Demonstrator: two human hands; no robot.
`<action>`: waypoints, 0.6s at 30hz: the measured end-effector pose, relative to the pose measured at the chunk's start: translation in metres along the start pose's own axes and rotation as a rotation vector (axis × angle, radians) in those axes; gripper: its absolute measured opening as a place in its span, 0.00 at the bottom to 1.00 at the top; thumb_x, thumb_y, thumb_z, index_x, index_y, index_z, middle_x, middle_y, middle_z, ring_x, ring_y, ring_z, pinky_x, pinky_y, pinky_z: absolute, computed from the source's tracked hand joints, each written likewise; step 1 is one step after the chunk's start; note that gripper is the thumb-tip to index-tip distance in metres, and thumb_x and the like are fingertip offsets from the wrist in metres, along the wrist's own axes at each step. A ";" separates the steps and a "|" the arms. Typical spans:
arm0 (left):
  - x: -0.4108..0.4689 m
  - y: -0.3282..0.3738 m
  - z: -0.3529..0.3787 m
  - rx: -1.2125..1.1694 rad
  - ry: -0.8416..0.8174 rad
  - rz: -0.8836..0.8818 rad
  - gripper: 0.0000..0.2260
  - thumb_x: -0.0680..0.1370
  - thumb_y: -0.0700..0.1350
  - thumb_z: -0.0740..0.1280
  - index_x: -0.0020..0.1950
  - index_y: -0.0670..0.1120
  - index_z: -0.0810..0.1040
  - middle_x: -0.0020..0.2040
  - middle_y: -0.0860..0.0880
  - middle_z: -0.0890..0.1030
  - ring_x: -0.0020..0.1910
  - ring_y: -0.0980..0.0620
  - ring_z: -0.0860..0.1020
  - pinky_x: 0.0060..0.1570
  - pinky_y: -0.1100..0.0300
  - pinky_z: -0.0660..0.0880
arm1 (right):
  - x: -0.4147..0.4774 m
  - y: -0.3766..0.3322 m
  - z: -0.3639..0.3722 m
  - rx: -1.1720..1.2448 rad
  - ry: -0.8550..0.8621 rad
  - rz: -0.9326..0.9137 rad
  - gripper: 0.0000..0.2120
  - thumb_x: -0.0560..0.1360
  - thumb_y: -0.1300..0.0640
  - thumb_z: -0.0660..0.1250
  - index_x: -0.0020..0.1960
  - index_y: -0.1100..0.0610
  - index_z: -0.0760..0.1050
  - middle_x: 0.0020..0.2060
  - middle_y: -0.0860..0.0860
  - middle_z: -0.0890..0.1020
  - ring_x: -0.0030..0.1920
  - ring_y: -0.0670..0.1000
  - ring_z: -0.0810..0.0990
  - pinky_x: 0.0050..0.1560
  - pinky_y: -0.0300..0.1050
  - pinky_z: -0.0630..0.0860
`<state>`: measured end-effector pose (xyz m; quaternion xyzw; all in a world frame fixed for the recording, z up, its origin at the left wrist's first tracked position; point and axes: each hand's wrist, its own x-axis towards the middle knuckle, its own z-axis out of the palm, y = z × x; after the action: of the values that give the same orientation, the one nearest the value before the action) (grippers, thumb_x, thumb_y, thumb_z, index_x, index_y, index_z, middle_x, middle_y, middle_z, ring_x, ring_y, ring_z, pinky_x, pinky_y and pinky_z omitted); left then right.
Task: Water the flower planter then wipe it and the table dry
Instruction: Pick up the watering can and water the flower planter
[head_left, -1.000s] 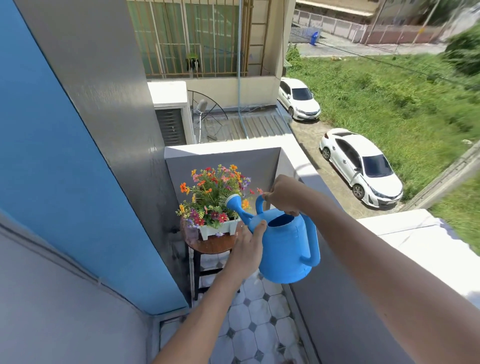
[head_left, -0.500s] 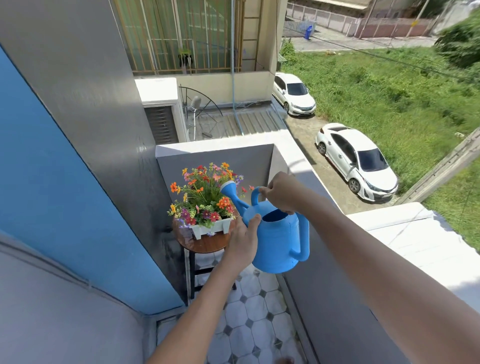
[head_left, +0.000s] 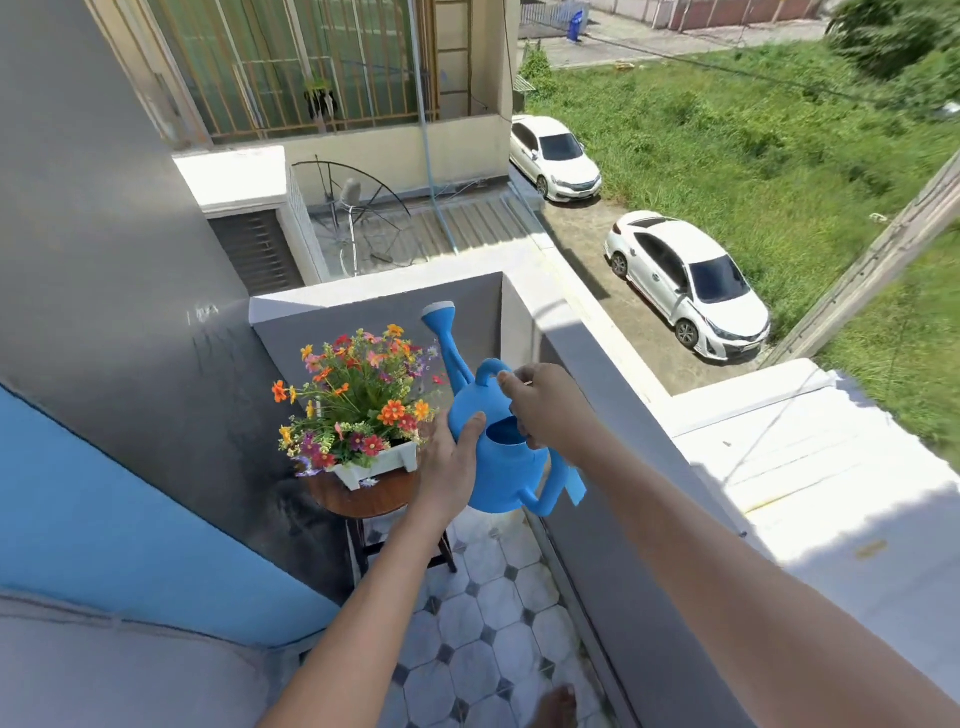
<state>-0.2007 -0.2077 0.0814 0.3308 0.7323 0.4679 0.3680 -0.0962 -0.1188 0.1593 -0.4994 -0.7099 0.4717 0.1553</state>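
Observation:
A blue watering can (head_left: 506, 478) is held upright to the right of the flower planter, its spout (head_left: 447, 338) pointing up and away from the flowers. My right hand (head_left: 545, 402) grips the can's top handle. My left hand (head_left: 449, 460) presses against the can's left side. The white planter (head_left: 379, 462), full of orange, red and purple flowers (head_left: 358, 395), stands on a small round brown table (head_left: 363, 499) in the balcony corner.
The balcony is narrow: a grey and blue wall (head_left: 130, 415) on the left, a low parapet wall (head_left: 571, 364) on the right and behind the table. The floor has white octagonal tiles (head_left: 483, 623). My bare foot (head_left: 556, 704) shows at the bottom.
The watering can has tipped back from pouring over the flowers to upright, and its spout has risen clear of the planter. Both hands stay on it.

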 end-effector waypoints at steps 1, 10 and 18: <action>0.005 0.001 0.007 0.024 -0.002 0.009 0.23 0.75 0.67 0.57 0.64 0.55 0.70 0.54 0.53 0.78 0.54 0.48 0.78 0.53 0.44 0.76 | 0.002 0.008 -0.004 0.063 0.019 0.023 0.16 0.82 0.49 0.59 0.53 0.63 0.76 0.32 0.56 0.75 0.25 0.52 0.72 0.27 0.43 0.72; 0.046 0.025 0.120 0.062 -0.205 0.059 0.16 0.80 0.59 0.58 0.60 0.51 0.73 0.50 0.51 0.80 0.46 0.54 0.79 0.38 0.62 0.69 | 0.005 0.094 -0.069 0.499 0.291 0.160 0.13 0.82 0.51 0.57 0.56 0.58 0.74 0.33 0.54 0.71 0.26 0.48 0.67 0.24 0.40 0.67; 0.079 0.034 0.208 0.088 -0.373 0.065 0.17 0.80 0.62 0.57 0.54 0.51 0.77 0.46 0.49 0.81 0.44 0.50 0.79 0.44 0.54 0.73 | 0.014 0.144 -0.098 0.773 0.552 0.186 0.13 0.83 0.53 0.55 0.45 0.57 0.72 0.30 0.53 0.68 0.27 0.48 0.65 0.28 0.45 0.64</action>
<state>-0.0595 -0.0384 0.0337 0.4509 0.6599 0.3776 0.4675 0.0466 -0.0484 0.0865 -0.5730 -0.3671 0.5626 0.4693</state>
